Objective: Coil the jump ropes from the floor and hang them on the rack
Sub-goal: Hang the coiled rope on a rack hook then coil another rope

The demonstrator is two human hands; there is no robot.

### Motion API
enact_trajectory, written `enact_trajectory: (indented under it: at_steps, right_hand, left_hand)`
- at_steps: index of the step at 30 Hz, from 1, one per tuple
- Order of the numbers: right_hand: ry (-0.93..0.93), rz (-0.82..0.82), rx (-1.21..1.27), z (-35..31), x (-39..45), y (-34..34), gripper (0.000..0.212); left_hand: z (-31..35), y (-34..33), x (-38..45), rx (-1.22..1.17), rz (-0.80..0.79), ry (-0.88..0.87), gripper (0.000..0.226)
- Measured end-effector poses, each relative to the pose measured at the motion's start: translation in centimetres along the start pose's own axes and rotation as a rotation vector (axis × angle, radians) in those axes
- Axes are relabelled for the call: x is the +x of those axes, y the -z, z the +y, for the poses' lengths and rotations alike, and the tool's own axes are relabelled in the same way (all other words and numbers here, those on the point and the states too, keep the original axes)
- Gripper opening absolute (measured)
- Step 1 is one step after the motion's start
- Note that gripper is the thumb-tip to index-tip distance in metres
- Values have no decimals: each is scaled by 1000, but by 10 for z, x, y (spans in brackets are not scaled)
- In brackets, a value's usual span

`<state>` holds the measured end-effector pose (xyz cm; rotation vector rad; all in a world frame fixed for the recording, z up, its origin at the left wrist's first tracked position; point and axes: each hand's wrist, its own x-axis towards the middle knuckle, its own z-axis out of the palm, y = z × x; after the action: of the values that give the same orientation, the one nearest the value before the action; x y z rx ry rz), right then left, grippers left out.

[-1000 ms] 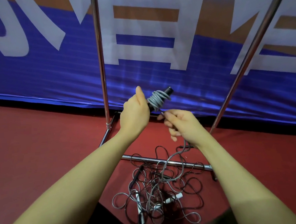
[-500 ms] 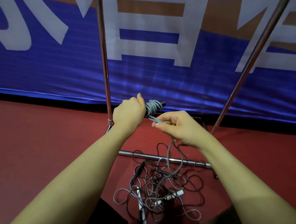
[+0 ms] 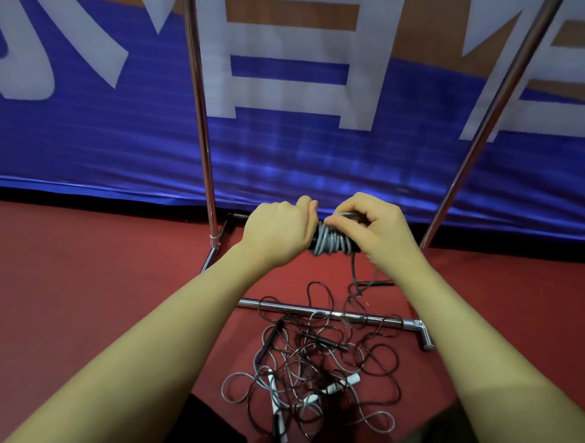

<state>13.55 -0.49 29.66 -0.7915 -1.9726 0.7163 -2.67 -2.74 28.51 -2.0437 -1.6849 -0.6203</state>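
Left hand (image 3: pixel 278 234) grip clenched round coiled grey rope (image 3: pixel 330 243) — right hand (image 3: pixel 375 231) pinching its top turn. Held above floor (image 3: pixel 82 285), before rack (image 3: pixel 200 124). Tangled ropes (image 3: pixel 313 367) on floor by rack's base bar.

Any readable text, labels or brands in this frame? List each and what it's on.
Blue banner: large white characters, cropped by the frame's top edge; none reads whole, so nothing to quote.
Grey jump rope held by the left hand and right hand: no marking visible.
Rack poles: no label visible.
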Motion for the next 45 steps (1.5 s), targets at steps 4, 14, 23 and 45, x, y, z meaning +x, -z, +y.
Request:
enact_trajectory:
  at_steps: [4, 14, 23, 45]
  right_hand:
    - [-207, -1, 139, 1, -1, -1, 21]
    - [-120, -127, -64, 8, -1, -5, 8]
    - [-293, -153, 64, -3, -6, 1, 53]
    - [-286, 99, 156, -15, -7, -13, 45]
  left_hand:
    - [-1, 4, -3, -28, 49, -69, 31]
    - [-1, 8, -7, 58, 307, -53, 30]
    - [3, 5, -1, 46, 480, -95, 52]
    - [-16, 1, 4, -30, 513, 38, 45]
